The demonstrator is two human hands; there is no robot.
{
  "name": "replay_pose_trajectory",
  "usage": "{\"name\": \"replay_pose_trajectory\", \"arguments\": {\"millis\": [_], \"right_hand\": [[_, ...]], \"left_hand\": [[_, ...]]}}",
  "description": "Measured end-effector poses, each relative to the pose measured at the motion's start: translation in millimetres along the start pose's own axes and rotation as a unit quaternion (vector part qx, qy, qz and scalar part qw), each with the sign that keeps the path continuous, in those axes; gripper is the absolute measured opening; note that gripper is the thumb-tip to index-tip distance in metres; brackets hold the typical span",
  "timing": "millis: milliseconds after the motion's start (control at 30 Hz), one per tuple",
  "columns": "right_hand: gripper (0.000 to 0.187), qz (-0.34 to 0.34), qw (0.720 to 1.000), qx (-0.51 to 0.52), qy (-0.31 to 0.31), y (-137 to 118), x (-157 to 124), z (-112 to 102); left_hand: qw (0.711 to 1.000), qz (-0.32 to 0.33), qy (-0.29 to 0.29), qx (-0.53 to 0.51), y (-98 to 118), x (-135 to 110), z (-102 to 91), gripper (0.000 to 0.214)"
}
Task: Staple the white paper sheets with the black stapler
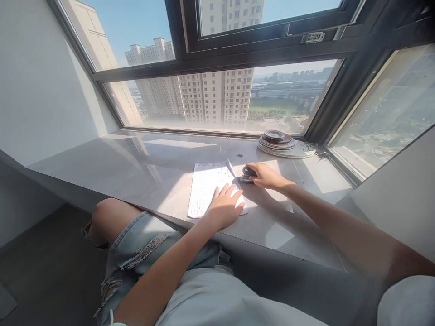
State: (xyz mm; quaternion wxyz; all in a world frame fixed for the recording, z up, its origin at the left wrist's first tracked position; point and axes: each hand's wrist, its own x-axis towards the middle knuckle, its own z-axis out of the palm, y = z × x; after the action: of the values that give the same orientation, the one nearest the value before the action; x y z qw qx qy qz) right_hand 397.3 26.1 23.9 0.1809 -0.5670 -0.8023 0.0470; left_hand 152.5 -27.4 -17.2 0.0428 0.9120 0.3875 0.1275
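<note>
Printed white sheets of paper lie on the window ledge in front of me, with their right edge lifted a little. My left hand rests on the lower right part of the sheets, fingers spread. At the right edge of the paper, my right hand is closed around a small black stapler, whose flat base is on the ledge. Fingers and palm cover part of the stapler. Whether the paper's edge sits between its jaws cannot be made out. A tiny dark strip lies just beyond the stapler.
A stack of round plates or lids stands on the pale ledge at the back right, by dark cords. The dark window frame bounds the ledge behind. My bent knee is against its front edge.
</note>
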Motion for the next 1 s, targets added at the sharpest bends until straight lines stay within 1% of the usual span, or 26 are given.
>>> {"name": "replay_pose_trajectory", "arguments": {"millis": [133, 233, 433, 667, 867, 1000], "right_hand": [[0.019, 0.015, 0.999, 0.007, -0.049, -6, -2, -8], [0.02, 0.009, 0.997, 0.022, -0.07, -16, -6, -8], [0.019, -0.005, 0.999, -0.005, -0.048, -32, -8, 2], [0.017, -0.024, 0.998, -0.035, -0.042, -32, -9, 5], [0.014, -0.036, 0.997, -0.06, -0.037, -33, -10, 9], [0.015, -0.044, 0.996, -0.079, -0.026, -34, -11, 11]], "left_hand": [[0.999, -0.042, -0.02, -0.012, -4, -1, 7.1, 0.054], [0.999, -0.046, -0.024, -0.014, -6, -2, 6.7, 0.057], [0.999, -0.033, -0.003, -0.017, -4, -5, 5.7, 0.06], [0.999, -0.016, -0.001, -0.034, -2, -8, -0.2, 0.057], [1.0, -0.023, 0.002, -0.019, -2, -6, 2.8, 0.053], [1.0, -0.015, -0.001, -0.015, -1, -3, 4.4, 0.048]]}}
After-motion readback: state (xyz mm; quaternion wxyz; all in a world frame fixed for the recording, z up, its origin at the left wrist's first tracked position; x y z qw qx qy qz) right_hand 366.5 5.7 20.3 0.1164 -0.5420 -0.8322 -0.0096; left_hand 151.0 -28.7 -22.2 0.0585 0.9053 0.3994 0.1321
